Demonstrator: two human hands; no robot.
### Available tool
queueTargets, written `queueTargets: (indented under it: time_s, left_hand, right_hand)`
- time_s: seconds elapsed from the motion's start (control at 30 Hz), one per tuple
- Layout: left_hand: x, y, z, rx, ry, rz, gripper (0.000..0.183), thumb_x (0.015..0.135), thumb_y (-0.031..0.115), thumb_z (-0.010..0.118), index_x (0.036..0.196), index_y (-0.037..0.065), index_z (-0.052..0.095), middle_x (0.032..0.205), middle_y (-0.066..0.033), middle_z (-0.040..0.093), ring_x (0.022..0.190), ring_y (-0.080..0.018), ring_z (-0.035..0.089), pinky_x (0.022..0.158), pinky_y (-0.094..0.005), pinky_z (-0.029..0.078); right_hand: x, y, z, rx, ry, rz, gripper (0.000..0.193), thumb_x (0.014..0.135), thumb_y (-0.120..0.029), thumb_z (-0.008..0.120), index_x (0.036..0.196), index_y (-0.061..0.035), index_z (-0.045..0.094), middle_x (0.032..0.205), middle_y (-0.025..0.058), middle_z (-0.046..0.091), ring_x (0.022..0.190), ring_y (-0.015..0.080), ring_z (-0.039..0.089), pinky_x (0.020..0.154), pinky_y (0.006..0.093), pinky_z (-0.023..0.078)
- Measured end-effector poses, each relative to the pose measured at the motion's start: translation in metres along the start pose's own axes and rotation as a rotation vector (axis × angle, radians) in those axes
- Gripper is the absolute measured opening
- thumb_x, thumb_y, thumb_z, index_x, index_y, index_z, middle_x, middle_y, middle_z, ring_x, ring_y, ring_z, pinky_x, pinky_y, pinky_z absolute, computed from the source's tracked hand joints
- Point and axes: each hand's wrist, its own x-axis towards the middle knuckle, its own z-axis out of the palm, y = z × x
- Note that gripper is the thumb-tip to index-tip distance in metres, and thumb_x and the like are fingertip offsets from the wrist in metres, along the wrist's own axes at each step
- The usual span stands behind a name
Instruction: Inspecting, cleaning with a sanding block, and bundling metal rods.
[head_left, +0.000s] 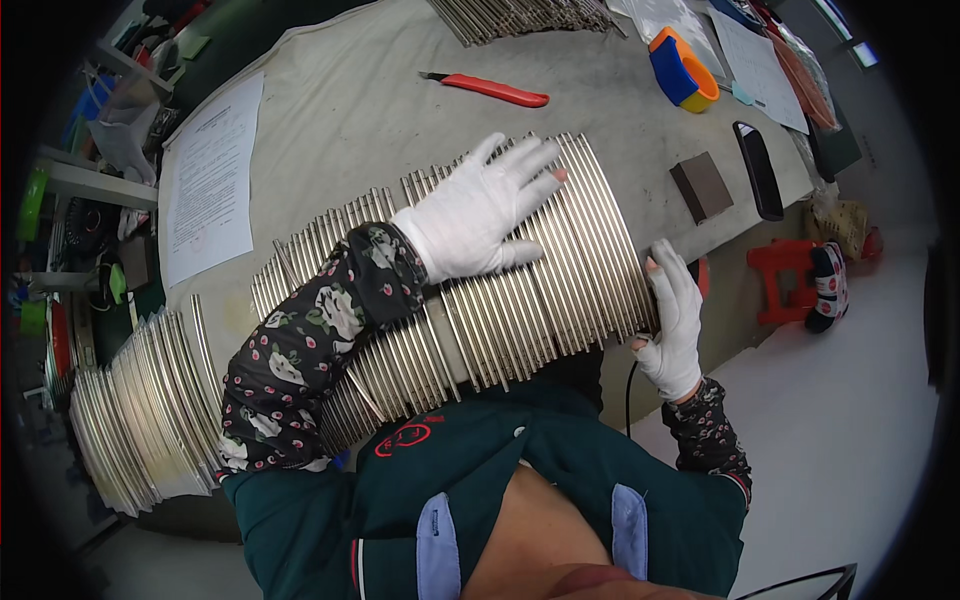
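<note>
Silvery metal rods [592,235] lay rowed, gaps remaining; the white-gloved left hand [470,215] spread atop, white-gloved right hand [673,325] unclenched alongside.

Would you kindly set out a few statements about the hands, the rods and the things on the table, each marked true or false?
1. The left hand lies across the metal rods with its fingers spread. True.
2. Both hands are completely bare. False: both wear white gloves.
3. The right hand is at the right-hand end of the row of rods. True.
4. The right hand grips the red-handled tool. False: that tool lies on the table, beyond the rods.
5. The dark phone lies to the right of the brown block. True.
</note>
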Motion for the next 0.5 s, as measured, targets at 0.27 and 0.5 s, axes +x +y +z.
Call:
queueTargets:
  time_s: [0.27, 0.5]
  left_hand:
    - [0.028, -0.054, 0.036, 0.027, 0.018, -0.072, 0.071, 0.092, 0.047, 0.052, 0.143, 0.000, 0.036, 0.149, -0.0197, 0.036, 0.141, -0.0329, 0.028, 0.117, -0.0493, 0.018]
    - [0.028, -0.064, 0.036, 0.167, 0.109, -0.022, 0.065, 0.090, 0.045, 0.054, 0.141, 0.006, 0.040, 0.150, -0.0155, 0.034, 0.141, -0.0327, 0.028, 0.115, -0.0545, 0.020]
  right_hand:
    - [0.025, 0.044, 0.019, 0.066, 0.000, -0.025, 0.089, 0.087, -0.074, 0.032, 0.135, -0.0002, 0.044, 0.134, 0.0233, 0.049, 0.131, 0.0411, 0.042, 0.111, 0.0549, 0.026]
    - [0.039, 0.074, 0.018, 0.106, 0.021, -0.190, 0.090, 0.079, -0.071, 0.054, 0.135, -0.0013, 0.044, 0.135, 0.0198, 0.049, 0.130, 0.0396, 0.043, 0.111, 0.0533, 0.027]
